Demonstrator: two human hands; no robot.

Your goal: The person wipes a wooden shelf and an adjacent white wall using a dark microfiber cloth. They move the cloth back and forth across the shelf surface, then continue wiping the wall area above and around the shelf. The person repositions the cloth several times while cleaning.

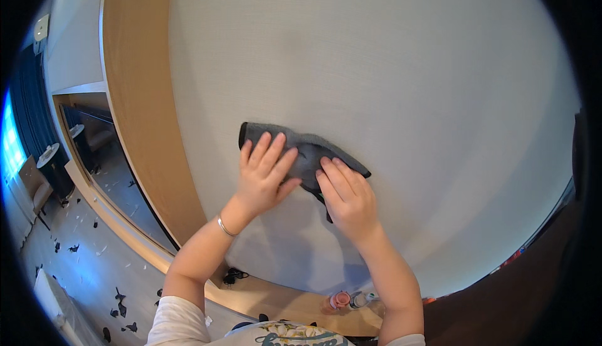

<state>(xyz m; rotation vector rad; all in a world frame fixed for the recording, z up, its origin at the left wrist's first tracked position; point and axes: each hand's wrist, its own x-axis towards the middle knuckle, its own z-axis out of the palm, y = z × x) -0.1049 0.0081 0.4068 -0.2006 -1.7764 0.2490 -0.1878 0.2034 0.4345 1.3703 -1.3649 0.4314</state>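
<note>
A dark grey cloth with black edging lies folded and bunched against a pale textured wall. My left hand presses its left part to the wall, fingers spread and the thumb pointing right. On the cloth's right part rest the bent fingers of my right hand; its thumb is hidden. A dark corner of the cloth hangs down between the hands, with a small green spot near it. A faint greyish smudge marks the wall above.
Left of the wall stands a wood-coloured panel beside a mirror-like dark panel. Below is a wooden ledge with a pink cup, a clear bottle and a black cable. Dark scraps litter the floor.
</note>
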